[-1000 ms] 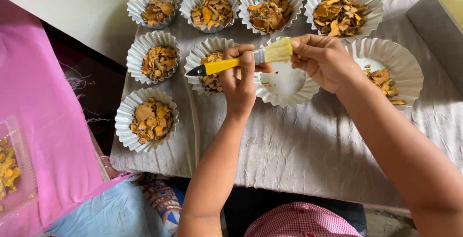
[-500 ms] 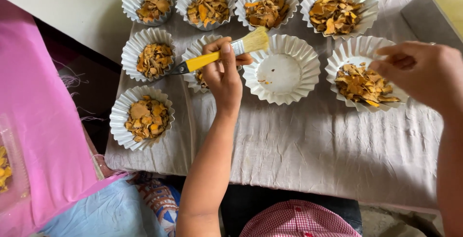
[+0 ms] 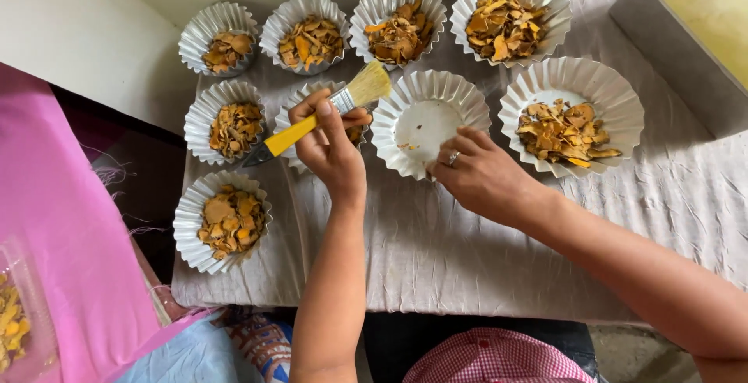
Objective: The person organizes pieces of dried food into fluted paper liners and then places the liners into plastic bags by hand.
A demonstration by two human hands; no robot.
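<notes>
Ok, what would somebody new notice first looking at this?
Probably the left hand holding a yellow-handled paintbrush at the middle of the grey cloth. Beside it, the right hand touches the near rim of a nearly empty fluted foil cup. Around them stand more such cups of orange-brown dried slices, four in the back row.

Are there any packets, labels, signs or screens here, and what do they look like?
Clear plastic packet: far left edge, on pink cloth, yellow pieces inside.
Printed bag: bottom, below the grey-clothed table, pale blue with red and white print, crumpled.
No signs or screens show.
</notes>
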